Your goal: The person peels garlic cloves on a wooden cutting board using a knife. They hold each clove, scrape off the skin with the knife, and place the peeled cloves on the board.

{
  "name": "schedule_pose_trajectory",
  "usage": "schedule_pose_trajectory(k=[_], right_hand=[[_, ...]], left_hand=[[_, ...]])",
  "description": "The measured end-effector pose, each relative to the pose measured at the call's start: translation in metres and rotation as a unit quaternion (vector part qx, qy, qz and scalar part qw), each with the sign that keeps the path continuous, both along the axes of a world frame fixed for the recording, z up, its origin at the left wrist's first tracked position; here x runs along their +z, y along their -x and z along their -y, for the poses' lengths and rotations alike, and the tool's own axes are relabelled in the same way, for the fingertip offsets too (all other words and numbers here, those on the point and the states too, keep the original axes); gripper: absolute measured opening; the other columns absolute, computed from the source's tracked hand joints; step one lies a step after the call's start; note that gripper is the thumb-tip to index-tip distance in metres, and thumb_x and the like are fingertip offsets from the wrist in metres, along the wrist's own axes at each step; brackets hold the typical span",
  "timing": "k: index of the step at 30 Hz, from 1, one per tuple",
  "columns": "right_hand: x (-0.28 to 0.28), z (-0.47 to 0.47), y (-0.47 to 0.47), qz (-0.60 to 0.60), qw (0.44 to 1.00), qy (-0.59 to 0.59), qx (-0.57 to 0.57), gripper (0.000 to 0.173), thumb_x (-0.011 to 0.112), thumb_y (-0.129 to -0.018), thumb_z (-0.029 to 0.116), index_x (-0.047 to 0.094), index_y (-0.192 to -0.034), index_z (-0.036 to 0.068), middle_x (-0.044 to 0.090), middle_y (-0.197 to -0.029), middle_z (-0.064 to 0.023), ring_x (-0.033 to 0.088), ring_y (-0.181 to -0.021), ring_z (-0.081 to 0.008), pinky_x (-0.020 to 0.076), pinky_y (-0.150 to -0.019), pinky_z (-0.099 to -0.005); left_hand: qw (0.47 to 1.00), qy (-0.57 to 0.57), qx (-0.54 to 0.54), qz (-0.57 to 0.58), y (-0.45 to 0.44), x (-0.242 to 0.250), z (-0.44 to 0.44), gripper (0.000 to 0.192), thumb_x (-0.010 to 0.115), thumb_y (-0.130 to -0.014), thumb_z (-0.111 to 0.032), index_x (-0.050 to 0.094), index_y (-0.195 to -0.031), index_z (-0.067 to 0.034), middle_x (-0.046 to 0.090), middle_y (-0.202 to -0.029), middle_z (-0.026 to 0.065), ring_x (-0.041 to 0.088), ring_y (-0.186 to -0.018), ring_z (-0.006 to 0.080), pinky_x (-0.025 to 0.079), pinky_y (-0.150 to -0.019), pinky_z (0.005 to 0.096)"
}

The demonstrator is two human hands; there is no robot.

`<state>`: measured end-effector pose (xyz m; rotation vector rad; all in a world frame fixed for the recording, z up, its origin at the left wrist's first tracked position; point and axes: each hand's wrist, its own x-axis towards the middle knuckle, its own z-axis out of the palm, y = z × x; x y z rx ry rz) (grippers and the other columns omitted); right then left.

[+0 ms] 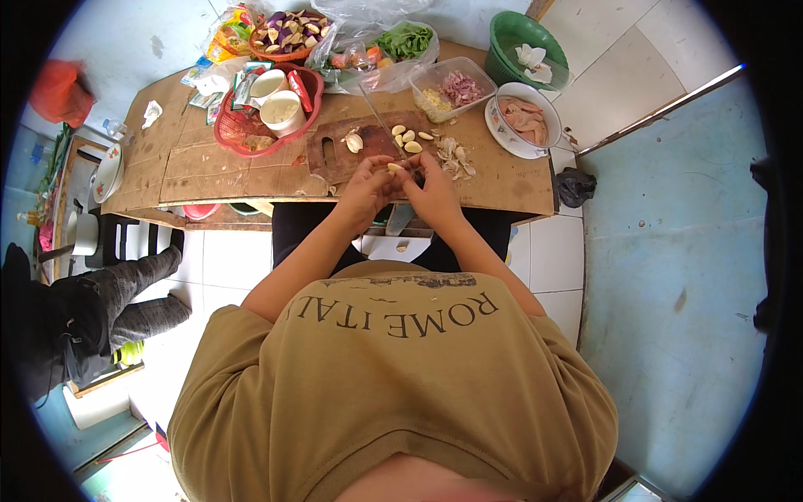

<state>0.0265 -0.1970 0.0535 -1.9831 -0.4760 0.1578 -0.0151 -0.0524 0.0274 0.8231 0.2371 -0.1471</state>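
Between the fingertips of my left hand [367,191] is a garlic clove [394,167]. My right hand [434,193] grips a knife [381,120], its long thin blade pointing away from me over the cutting board; the handle is mostly hidden by my fingers. My right thumb meets the clove from the other side. Just beyond my hands lies the wooden cutting board [326,135]. On it are a partly broken garlic bulb [354,142] and several peeled garlic cloves [412,147]. A heap of papery garlic skins [456,158] sits beside my right hand.
A red plastic basket [226,135] holds white cups and packets. Behind are a basket of cut eggplant [292,31] and a bag of vegetables [401,47]. Rightward stand a clear container [455,88], a bowl of raw meat [524,119] and a green basket [527,37]. Another person's legs [141,307] are at left.
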Motion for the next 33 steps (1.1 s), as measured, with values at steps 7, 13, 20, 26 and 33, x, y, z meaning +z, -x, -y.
schedule_pose_trajectory(k=[7, 13, 20, 26, 33], right_hand=[[0.010, 0.000, 0.006, 0.060, 0.998, 0.033, -0.016, 0.019, 0.062, -0.087, 0.018, 0.054, -0.093, 0.002, 0.065, -0.084, -0.0181, 0.065, -0.080, -0.0306, 0.0477, -0.068, -0.0357], [0.001, 0.003, 0.009, 0.043, 0.999, -0.031, 0.012, 0.022, 0.057, -0.088, 0.016, 0.053, -0.105, 0.004, 0.064, -0.075, -0.0144, 0.065, -0.073, -0.0277, 0.0480, -0.066, -0.0357], [-0.006, 0.009, 0.005, -0.074, 0.991, -0.100, 0.056, 0.031, 0.049, -0.092, 0.007, 0.042, -0.122, 0.002, 0.065, -0.093, -0.0121, 0.063, -0.082, -0.0141, 0.0468, -0.068, -0.0289], [-0.002, 0.005, 0.017, 0.060, 0.995, -0.043, 0.065, 0.037, 0.051, -0.087, 0.009, 0.042, -0.123, 0.010, 0.063, -0.091, -0.0221, 0.062, -0.082, -0.0421, 0.0471, -0.072, -0.0467], [-0.006, 0.006, 0.018, 0.044, 0.998, -0.005, 0.055, 0.037, 0.050, -0.088, 0.011, 0.040, -0.124, 0.012, 0.062, -0.096, -0.0239, 0.060, -0.088, -0.0448, 0.0462, -0.074, -0.0497]], left_hand=[[0.999, 0.024, -0.035, -0.008, 0.001, -0.003, -0.003, 0.017, 0.055, -0.095, -0.019, 0.050, -0.108, -0.009, 0.059, -0.101, 0.0040, 0.061, -0.086, 0.0169, 0.052, -0.081, 0.0327], [1.000, 0.015, -0.008, -0.016, 0.003, -0.002, 0.001, 0.023, 0.055, -0.095, -0.023, 0.054, -0.113, -0.009, 0.061, -0.101, 0.0038, 0.061, -0.085, 0.0149, 0.052, -0.080, 0.0308], [0.999, 0.033, -0.014, -0.005, 0.002, -0.002, -0.005, 0.030, 0.052, -0.097, -0.021, 0.053, -0.124, -0.008, 0.062, -0.107, 0.0014, 0.060, -0.088, 0.0129, 0.051, -0.082, 0.0292], [0.999, 0.020, -0.035, 0.013, 0.001, -0.006, -0.005, 0.033, 0.049, -0.097, -0.020, 0.049, -0.128, -0.010, 0.061, -0.113, 0.0017, 0.059, -0.094, 0.0127, 0.049, -0.085, 0.0292], [0.998, 0.019, -0.050, 0.015, 0.002, -0.007, -0.006, 0.034, 0.048, -0.097, -0.019, 0.048, -0.130, -0.010, 0.060, -0.116, 0.0008, 0.059, -0.096, 0.0123, 0.048, -0.085, 0.0292]])
